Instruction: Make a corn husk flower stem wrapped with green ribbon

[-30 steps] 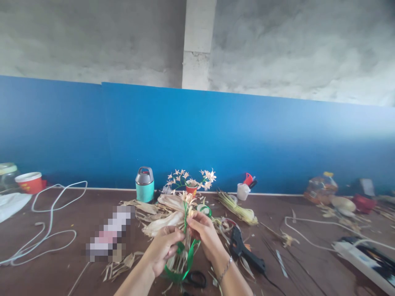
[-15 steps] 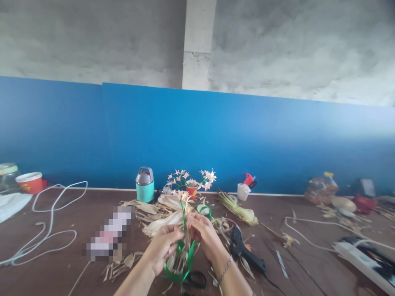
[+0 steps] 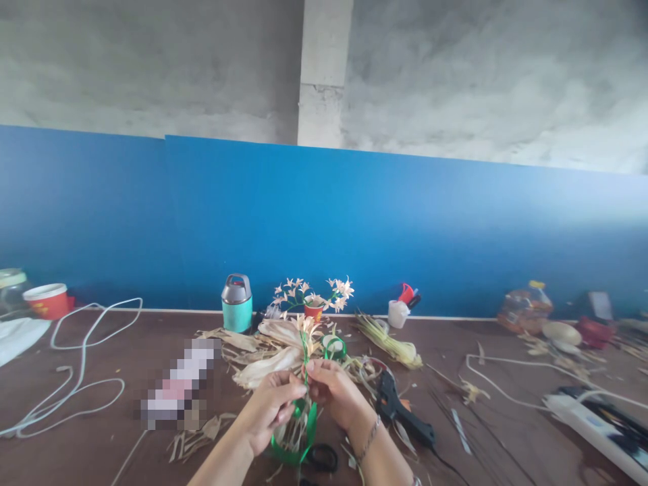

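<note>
Between my two hands stands a flower stem (image 3: 306, 358) wrapped in green, topped with pale husk-like flowers (image 3: 308, 329). My left hand (image 3: 276, 405) pinches its lower part with thumb and fingers. Just to the right, my right hand (image 3: 334, 390) has its thumb and fingertips closed on the stem below the flowers. A loop of green ribbon (image 3: 310, 439) hangs under the hands; which fingers hold its upper end is hidden. Dry husks (image 3: 271, 366) lie behind the hands, and black-handled scissors (image 3: 322, 457) lie below them.
A black glue gun (image 3: 405, 412) with a cord lies right of my right arm. Behind stand a turquoise flask (image 3: 237, 307), a red pot (image 3: 314, 312) with finished flowers, and a white cup (image 3: 398, 314). A power strip (image 3: 587, 428) is at right; white cable (image 3: 84, 358) coils at left.
My right hand has moved slightly down and closer to my left hand along the stem. The flowers lean a little further right, and the ribbon loop has shifted.
</note>
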The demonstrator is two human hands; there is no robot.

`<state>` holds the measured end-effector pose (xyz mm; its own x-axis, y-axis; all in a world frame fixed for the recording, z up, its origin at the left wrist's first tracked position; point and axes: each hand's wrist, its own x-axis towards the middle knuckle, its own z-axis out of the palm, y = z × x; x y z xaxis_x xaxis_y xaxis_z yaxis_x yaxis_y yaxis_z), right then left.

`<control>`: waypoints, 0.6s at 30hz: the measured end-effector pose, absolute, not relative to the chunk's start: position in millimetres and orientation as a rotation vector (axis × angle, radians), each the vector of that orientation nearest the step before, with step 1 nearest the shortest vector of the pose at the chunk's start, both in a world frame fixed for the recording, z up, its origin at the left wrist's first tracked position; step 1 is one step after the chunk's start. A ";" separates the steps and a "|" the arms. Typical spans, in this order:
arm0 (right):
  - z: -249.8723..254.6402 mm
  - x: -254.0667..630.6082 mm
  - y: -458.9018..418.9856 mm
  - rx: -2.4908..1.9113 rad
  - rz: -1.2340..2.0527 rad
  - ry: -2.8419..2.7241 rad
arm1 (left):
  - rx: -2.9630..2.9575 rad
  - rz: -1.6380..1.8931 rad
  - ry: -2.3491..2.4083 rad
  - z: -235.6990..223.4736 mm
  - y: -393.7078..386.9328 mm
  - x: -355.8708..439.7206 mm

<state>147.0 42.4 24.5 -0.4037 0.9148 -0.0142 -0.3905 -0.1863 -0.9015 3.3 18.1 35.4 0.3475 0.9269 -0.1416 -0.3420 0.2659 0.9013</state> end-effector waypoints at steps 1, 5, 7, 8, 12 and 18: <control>26.2 147.1 41.0 -0.718 1.758 -1.100 | 0.908 0.986 0.777 36.0 17.7 3.0; 31.7 149.0 35.9 -0.653 1.830 -1.140 | 0.887 0.969 0.718 38.5 15.0 1.7; 32.0 150.1 35.2 -0.629 1.856 -1.153 | 0.871 0.964 0.705 38.9 14.0 1.3; 31.5 150.4 35.4 -0.621 1.859 -1.153 | 0.863 0.963 0.703 38.8 13.7 1.2; 27.5 150.6 37.6 -0.605 1.843 -1.139 | 0.852 0.959 0.707 37.8 13.1 1.3; 22.8 150.8 40.1 -0.639 1.796 -1.136 | 0.880 0.981 0.738 35.3 16.2 1.0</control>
<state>150.8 40.1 22.8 -0.4712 0.8814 0.0344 -0.4086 -0.1835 -0.8941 1.0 16.2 35.3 0.3794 0.9157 -0.1322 -0.3808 0.2847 0.8797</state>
